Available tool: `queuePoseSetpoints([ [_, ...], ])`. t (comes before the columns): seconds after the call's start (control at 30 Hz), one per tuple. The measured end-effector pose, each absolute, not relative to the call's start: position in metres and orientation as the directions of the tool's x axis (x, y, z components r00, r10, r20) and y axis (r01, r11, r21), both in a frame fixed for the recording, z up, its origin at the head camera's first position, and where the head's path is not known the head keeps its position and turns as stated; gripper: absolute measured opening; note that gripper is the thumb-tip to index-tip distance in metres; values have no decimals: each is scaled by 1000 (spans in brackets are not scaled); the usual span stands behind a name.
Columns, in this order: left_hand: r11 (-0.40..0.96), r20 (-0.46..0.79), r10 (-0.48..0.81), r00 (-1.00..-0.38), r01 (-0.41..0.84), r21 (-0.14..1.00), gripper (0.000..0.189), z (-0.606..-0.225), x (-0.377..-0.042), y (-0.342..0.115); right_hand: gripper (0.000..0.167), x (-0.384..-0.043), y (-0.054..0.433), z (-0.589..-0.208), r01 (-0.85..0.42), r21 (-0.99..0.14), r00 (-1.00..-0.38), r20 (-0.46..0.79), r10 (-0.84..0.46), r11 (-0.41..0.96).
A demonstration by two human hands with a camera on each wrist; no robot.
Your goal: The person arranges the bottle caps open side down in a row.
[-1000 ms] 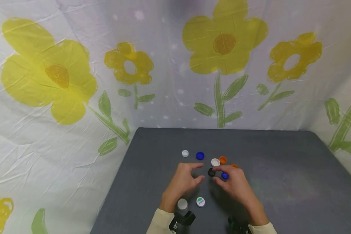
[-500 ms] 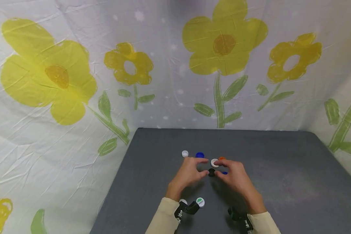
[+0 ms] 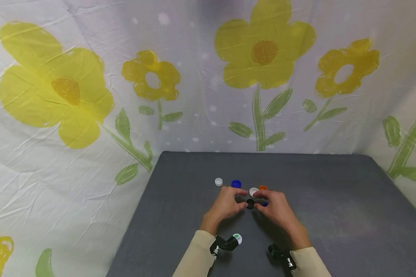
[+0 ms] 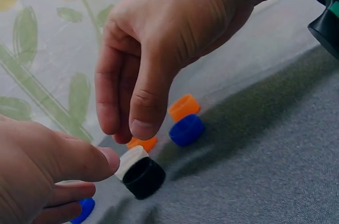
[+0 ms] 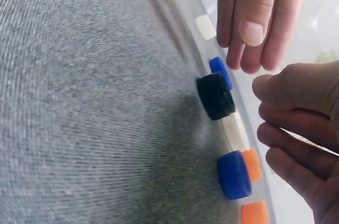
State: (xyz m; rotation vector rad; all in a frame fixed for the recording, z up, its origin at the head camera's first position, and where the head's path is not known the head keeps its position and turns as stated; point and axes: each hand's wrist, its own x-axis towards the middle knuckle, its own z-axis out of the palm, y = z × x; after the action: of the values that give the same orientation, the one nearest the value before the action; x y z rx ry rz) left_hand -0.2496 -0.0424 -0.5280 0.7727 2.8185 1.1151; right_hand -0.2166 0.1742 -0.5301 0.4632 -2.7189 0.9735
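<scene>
My left hand (image 3: 225, 204) and right hand (image 3: 277, 207) face each other over a black bottle cap (image 3: 250, 204), thumbs and fingers spread apart. Neither hand holds anything. The left wrist view has the black cap (image 4: 144, 178) on the table below both hands' fingertips, with a white cap (image 4: 132, 161) right behind it. Beside them lie a blue cap (image 4: 186, 130) and an orange cap (image 4: 184, 108). In the right wrist view the thumb of my right hand (image 5: 302, 107) is close to the black cap (image 5: 216, 96), with a gap between.
On the dark grey table (image 3: 332, 215), a small white cap (image 3: 218, 182) and a larger blue cap (image 3: 236, 184) lie farther back. A white cap with a green mark (image 3: 237, 239) is partly behind the left wrist's camera. A flowered white cloth (image 3: 194, 115) hangs behind the table.
My left hand has moved right and slightly forward, closer to the right hand. The pale cap by my left wrist is now hidden. The black cap stays in place.
</scene>
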Motion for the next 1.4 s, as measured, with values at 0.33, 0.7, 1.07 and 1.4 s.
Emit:
queuePoseSetpoints([
  [0.33, 641, 182, 461, -869, 467, 609, 34, -541, -255, -36, 27, -222, 172, -540, -331, -561, -940, 268, -211, 759],
  [0.7, 667, 235, 461, -855, 509, 544, 30, -548, -255, -29, 27, -223, 170, -549, -308, -574, -947, 265, -184, 759],
  [1.07, 694, 251, 429, -868, 494, 524, 28, -553, -247, -26, 24, -220, 167, -554, -298, -589, -948, 274, -161, 751],
  [1.4, 647, 304, 389, -869, 493, 581, 28, -548, -245, -29, 23, -221, 166, -548, -327, -595, -934, 324, -153, 735],
])
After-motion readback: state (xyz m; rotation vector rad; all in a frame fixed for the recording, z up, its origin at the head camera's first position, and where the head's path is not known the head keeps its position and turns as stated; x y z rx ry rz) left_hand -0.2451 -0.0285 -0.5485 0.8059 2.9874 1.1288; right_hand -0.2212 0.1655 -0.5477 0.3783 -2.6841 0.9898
